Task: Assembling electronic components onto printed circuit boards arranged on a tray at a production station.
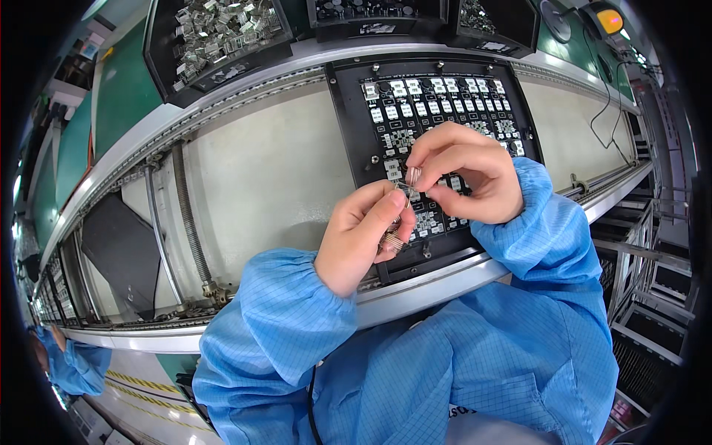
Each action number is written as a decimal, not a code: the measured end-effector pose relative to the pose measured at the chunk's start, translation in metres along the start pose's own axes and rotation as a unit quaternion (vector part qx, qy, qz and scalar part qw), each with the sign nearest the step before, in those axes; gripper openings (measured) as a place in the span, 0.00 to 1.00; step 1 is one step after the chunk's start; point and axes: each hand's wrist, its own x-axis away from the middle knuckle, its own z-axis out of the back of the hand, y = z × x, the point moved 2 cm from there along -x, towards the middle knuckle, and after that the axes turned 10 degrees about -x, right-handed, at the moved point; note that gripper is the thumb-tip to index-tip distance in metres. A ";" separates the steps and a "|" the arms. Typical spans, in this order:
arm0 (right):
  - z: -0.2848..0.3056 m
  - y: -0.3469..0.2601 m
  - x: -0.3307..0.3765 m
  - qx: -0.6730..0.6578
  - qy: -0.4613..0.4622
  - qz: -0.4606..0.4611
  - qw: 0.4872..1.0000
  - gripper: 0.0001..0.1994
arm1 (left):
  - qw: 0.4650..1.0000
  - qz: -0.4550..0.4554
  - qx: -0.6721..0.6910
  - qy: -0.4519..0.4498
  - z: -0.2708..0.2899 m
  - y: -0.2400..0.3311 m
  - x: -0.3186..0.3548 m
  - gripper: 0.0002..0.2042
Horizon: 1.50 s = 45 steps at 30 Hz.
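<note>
Above a black carrier frame (350, 126) holding a circuit board (411, 126) with rows of white blocks, my two hands meet. My left hand (360, 233) is closed around several small metal finned pieces (393, 241); its thumb and forefinger pinch at the tips, close to the right fingers. My right hand (475, 174) has its fingertips at another small finned metal piece (414, 176), coppery-silver in colour, which stands over the board between the two hands. Exactly how the fingers grip this piece is partly hidden. Both hands cover the middle and lower part of the board.
Beyond the conveyor rail (259, 85) stands a black bin (159, 55) heaped with silvery finned pieces. Two more black bins (378, 28) (493, 44) hold small parts. A dark panel (122, 252) lies left of a threaded rod (189, 215). Another person's blue sleeve (81, 367) shows far left.
</note>
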 end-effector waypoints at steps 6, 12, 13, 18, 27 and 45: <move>0.000 0.000 0.001 0.016 -0.007 -0.008 1.000 0.09 | 1.000 -0.011 -0.022 -0.008 0.000 -0.001 0.000 0.13; -0.012 0.002 0.009 -0.041 0.076 -0.039 0.996 0.15 | 0.999 -0.024 -0.046 -0.007 -0.007 0.001 -0.001 0.13; -0.012 0.002 0.010 -0.014 0.082 -0.033 0.996 0.16 | 0.999 -0.030 -0.040 -0.011 -0.007 0.002 -0.001 0.13; -0.006 0.000 0.006 0.093 0.019 0.058 0.994 0.15 | 0.999 -0.026 -0.010 -0.016 -0.004 0.001 -0.003 0.13; -0.004 -0.004 0.001 0.159 -0.034 0.131 0.978 0.12 | 0.993 0.018 0.109 -0.038 -0.005 -0.001 -0.004 0.14; 0.009 -0.006 0.000 -0.116 0.107 -0.055 0.986 0.14 | 0.967 -0.020 0.120 0.225 0.038 -0.009 -0.025 0.11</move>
